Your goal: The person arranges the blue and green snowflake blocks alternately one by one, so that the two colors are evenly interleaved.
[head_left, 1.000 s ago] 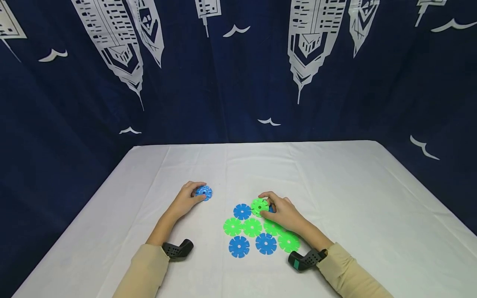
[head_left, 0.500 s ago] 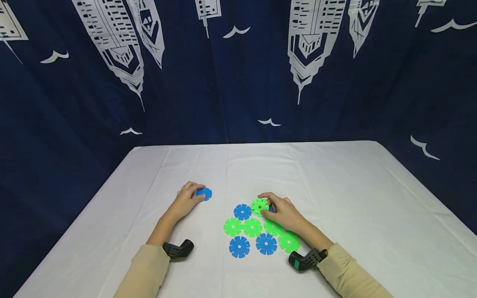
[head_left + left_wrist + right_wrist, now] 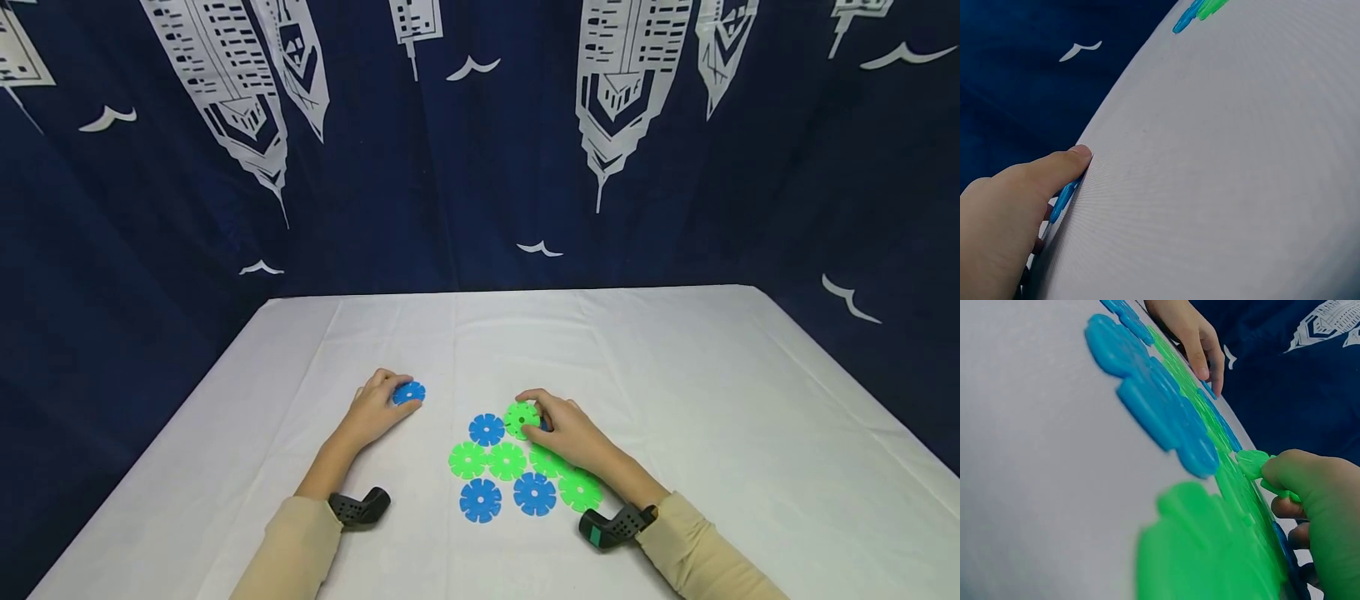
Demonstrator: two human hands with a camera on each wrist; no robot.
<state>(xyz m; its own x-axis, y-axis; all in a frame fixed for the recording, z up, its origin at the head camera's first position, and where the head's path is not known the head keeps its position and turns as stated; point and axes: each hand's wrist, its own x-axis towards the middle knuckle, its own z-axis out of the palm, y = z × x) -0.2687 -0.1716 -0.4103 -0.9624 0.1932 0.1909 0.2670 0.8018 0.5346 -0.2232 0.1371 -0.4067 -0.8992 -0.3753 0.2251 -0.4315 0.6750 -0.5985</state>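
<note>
At the left of the group in the head view, my left hand (image 3: pixel 372 412) has its thumb and fingers around the rim of a blue notched disc (image 3: pixel 409 393) low at the table. The left wrist view shows the thumb along that disc's edge (image 3: pixel 1063 201). My right hand (image 3: pixel 572 431) pinches a green notched disc (image 3: pixel 521 419) between thumb and fingers. In the right wrist view this green disc (image 3: pixel 1251 464) is tilted, with another green piece under the thumb. A blue disc is partly hidden behind the right fingers.
Several flat discs lie below the right hand on the white table (image 3: pixel 675 375): blue ones (image 3: pixel 480 500) and green ones (image 3: pixel 507 461), some touching or overlapping. A blue disc (image 3: pixel 487 429) lies left of the held green one. A dark blue patterned cloth (image 3: pixel 450 167) hangs behind.
The blue disc at my left hand has gone from a raised, thicker look to lying lower and flatter, and the left thumb now reaches along its near edge. My right hand has hardly moved.
</note>
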